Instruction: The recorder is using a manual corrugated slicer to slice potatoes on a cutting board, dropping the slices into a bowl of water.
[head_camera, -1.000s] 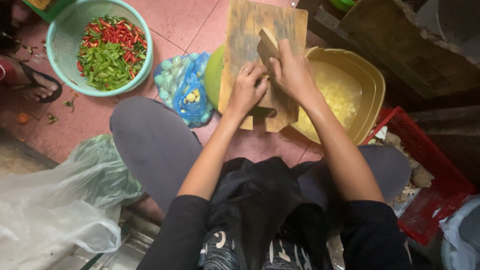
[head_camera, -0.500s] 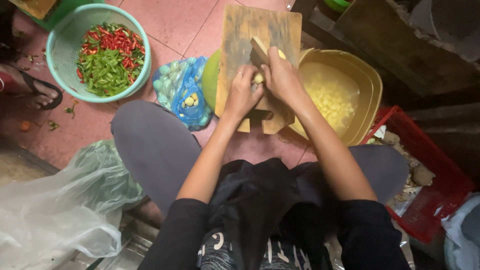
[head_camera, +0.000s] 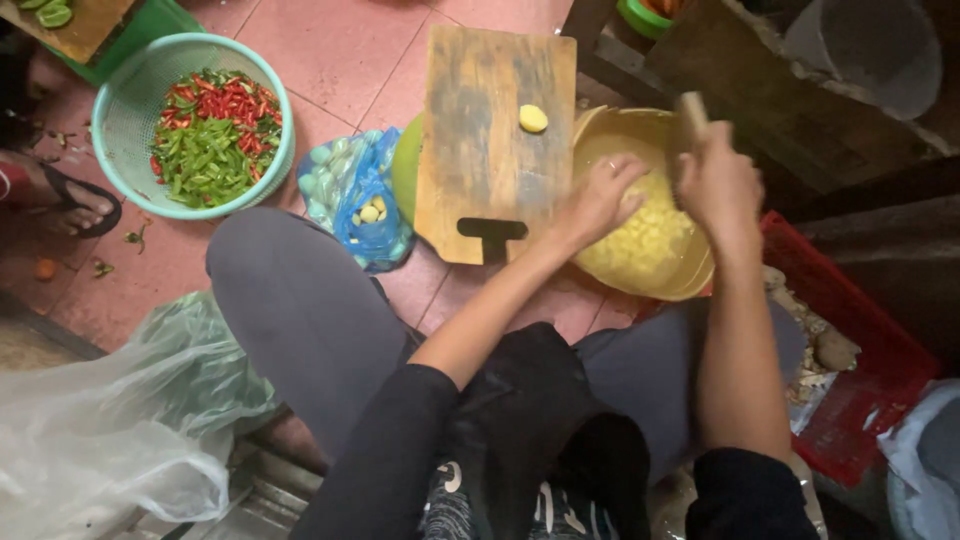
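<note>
While both hands (head_camera: 660, 190) hover apart, right gripping a knife (head_camera: 692, 112), pale yellow cubes (head_camera: 645, 245) fill the bowl (head_camera: 690, 280)

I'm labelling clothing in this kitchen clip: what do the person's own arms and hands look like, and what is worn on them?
Both hands, left hand and right hand, are bare, with no gloves, rings or watch visible. The forearms are uncovered; black sleeves are pushed up to about the elbows.

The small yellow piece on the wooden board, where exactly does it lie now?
In the head view, the yellow piece lies alone on the upper right part of the cutting board, beside the yellow bowl, apart from both hands.
</note>
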